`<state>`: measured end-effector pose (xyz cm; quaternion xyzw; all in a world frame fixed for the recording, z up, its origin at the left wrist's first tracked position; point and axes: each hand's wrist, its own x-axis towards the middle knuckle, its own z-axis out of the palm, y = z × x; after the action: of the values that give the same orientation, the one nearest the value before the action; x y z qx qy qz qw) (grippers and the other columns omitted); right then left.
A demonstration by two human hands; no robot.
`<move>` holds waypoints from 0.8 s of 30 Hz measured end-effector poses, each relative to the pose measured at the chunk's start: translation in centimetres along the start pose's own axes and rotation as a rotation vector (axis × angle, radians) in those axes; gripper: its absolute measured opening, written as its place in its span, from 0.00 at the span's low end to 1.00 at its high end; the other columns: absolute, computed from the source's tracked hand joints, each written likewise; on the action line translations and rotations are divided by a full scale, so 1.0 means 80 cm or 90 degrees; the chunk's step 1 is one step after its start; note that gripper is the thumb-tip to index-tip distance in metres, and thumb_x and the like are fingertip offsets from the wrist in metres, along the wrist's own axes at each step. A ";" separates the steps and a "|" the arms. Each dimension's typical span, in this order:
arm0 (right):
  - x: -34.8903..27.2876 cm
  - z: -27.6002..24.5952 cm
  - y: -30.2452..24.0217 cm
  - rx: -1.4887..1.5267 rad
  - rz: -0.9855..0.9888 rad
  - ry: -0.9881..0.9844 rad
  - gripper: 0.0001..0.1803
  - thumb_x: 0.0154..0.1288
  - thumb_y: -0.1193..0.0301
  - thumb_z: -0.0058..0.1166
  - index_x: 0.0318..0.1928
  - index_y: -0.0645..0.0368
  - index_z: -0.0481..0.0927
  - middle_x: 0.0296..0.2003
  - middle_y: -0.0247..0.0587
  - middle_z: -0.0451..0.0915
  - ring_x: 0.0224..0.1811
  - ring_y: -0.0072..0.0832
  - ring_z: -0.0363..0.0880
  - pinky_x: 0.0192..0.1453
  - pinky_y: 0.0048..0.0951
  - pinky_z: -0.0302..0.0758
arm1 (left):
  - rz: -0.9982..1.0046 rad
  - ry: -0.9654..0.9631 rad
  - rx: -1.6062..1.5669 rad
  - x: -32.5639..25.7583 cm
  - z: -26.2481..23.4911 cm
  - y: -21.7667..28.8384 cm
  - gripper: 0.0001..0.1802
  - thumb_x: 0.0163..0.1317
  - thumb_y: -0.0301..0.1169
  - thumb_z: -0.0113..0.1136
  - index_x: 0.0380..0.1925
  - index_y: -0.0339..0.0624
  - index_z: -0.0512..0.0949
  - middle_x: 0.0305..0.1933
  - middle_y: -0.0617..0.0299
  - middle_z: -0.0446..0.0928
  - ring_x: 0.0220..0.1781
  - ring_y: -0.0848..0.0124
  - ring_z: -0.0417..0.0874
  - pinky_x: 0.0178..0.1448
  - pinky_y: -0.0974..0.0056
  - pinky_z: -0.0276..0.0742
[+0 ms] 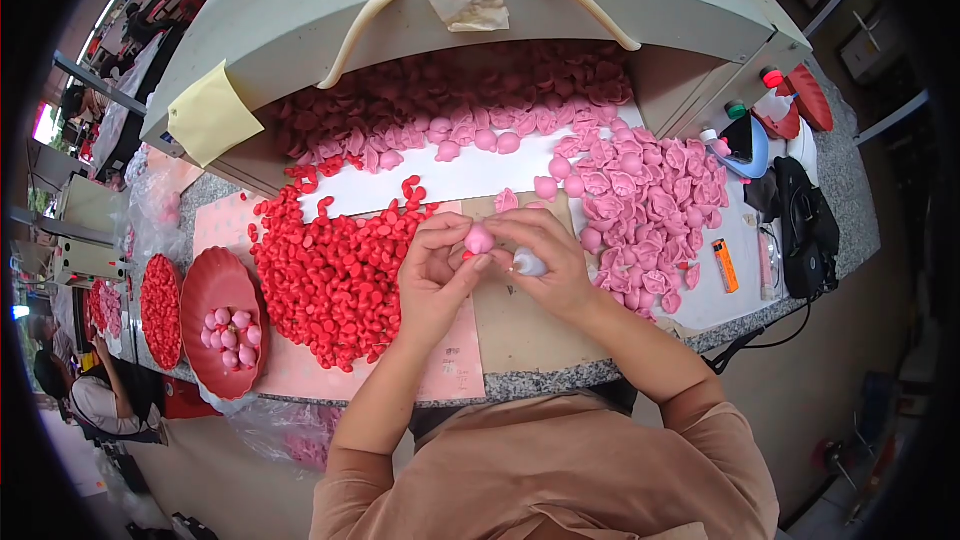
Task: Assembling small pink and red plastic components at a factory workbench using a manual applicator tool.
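My left hand [436,262] is closed, pinching a pink flower bud piece [479,239] between thumb and fingers. A bit of red shows just under the bud. My right hand [552,258] curls round a small whitish squeeze bottle [529,262], its fingertips close against the bud; whether they press on it I cannot tell. Left of my hands lies a heap of small red plastic pieces [335,280]. On the right spreads a heap of pink petal pieces [650,210], mixed with round pink ones.
A grey box-like cover [560,10] arches over more pink pieces at the back. At left stand a red dish [222,275] of pink buds and another dish of red pieces [161,310]. An orange box [725,266], a black bag [805,225] and bottles [770,80] sit at right.
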<state>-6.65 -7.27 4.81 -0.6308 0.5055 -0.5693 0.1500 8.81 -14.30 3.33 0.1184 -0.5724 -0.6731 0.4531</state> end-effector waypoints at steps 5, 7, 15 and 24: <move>0.001 0.002 -0.001 0.194 0.165 0.049 0.22 0.55 0.79 0.60 0.53 0.61 0.74 0.48 0.39 0.72 0.46 0.26 0.73 0.47 0.26 0.73 | -0.063 0.038 -0.015 0.001 0.004 0.008 0.19 0.58 0.14 0.53 0.51 0.37 0.68 0.62 0.48 0.64 0.62 0.64 0.69 0.65 0.60 0.67; 0.003 0.000 0.003 0.214 0.185 0.015 0.23 0.55 0.80 0.60 0.53 0.61 0.74 0.49 0.39 0.71 0.45 0.24 0.73 0.46 0.24 0.73 | -0.068 0.035 -0.002 -0.001 0.002 0.007 0.19 0.59 0.15 0.53 0.51 0.37 0.68 0.61 0.49 0.65 0.62 0.64 0.69 0.65 0.60 0.67; 0.001 0.001 0.001 0.271 0.112 -0.025 0.15 0.56 0.80 0.59 0.46 0.61 0.76 0.46 0.38 0.71 0.47 0.24 0.71 0.48 0.24 0.70 | -0.033 -0.022 0.003 0.001 -0.008 0.002 0.20 0.59 0.16 0.56 0.51 0.37 0.69 0.58 0.52 0.69 0.60 0.65 0.71 0.63 0.62 0.69; 0.006 -0.005 -0.001 0.279 0.101 -0.040 0.12 0.57 0.80 0.59 0.43 0.60 0.77 0.47 0.38 0.72 0.48 0.24 0.72 0.53 0.26 0.69 | -0.053 -0.011 0.075 0.001 -0.001 0.013 0.20 0.59 0.16 0.55 0.53 0.36 0.71 0.54 0.56 0.69 0.57 0.66 0.73 0.60 0.64 0.72</move>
<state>-7.03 -7.42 5.28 -0.5588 0.4127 -0.6322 0.3431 9.30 -14.33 4.22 0.1629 -0.6091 -0.6578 0.4121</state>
